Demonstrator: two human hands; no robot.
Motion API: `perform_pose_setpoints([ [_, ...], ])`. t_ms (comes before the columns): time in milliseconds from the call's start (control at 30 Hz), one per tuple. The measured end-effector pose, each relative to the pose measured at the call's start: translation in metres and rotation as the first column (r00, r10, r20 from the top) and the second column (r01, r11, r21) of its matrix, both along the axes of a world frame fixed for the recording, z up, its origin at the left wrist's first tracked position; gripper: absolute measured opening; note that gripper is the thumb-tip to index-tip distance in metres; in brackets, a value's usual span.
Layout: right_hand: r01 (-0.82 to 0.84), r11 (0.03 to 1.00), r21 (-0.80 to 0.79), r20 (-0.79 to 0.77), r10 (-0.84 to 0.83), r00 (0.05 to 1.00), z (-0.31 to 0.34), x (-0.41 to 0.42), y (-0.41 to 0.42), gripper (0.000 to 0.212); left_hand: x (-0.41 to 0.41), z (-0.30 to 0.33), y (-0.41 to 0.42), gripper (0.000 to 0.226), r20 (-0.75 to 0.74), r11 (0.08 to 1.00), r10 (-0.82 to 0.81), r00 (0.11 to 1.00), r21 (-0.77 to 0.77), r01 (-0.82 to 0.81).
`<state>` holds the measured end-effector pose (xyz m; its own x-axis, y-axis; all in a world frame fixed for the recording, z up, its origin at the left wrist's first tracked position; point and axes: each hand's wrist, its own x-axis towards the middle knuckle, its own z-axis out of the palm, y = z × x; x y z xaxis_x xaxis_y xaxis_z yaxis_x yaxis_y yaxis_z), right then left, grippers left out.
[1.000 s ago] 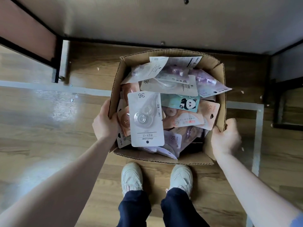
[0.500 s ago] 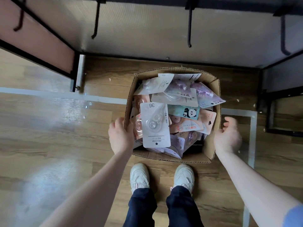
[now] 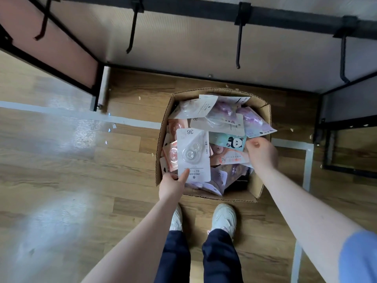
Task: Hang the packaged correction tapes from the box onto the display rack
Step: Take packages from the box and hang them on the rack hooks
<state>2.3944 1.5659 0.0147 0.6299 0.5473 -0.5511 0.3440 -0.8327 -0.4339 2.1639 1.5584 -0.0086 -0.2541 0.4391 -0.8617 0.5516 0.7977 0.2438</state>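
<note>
the fingers (image 3: 184, 176) of the left hand (image 3: 171, 185) grasp the near edge of a white pack (image 3: 192, 154) printed "36": the thumb lies on its face near the printed label, the other fingers are hidden beneath it. the pack rests tilted on top of the heap at the left side of the box. the right hand (image 3: 262, 153) is over the box's right side, its fingers curled, fingertips close to the corner of a lilac pack (image 3: 256, 123) that juts over the right wall; whether they pinch it or only hang just beside it cannot be told.

between the two hands lie more packaged correction tapes: a teal pack with a panda (image 3: 229, 140), a peach pack (image 3: 230, 158) below it, pinkish ones along the left wall and pale ones toward the far side, all piled loosely and overlapping. they fill an open cardboard box (image 3: 255, 185) that sits on the wooden floor (image 3: 81, 170), right in front of the person's white shoes (image 3: 224, 218) and dark trouser legs.

beyond the box stands the display rack (image 3: 204, 11), a dark bar with black hooks (image 3: 238, 43) pointing out from a pale back panel; every hook in view is bare. a pale tape line (image 3: 81, 115) crosses the floor to the left of the box.
</note>
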Motion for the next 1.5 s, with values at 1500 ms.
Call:
perform_pose_setpoints([
  [1500, -0.101, 0.99, 0.101, 0.24, 0.075, 0.968, 0.195, 0.016, 0.017, 0.012, -0.008, 0.236, 0.118, 0.016, 0.126, 0.819, -0.148, 0.981, 0.572, 0.05],
])
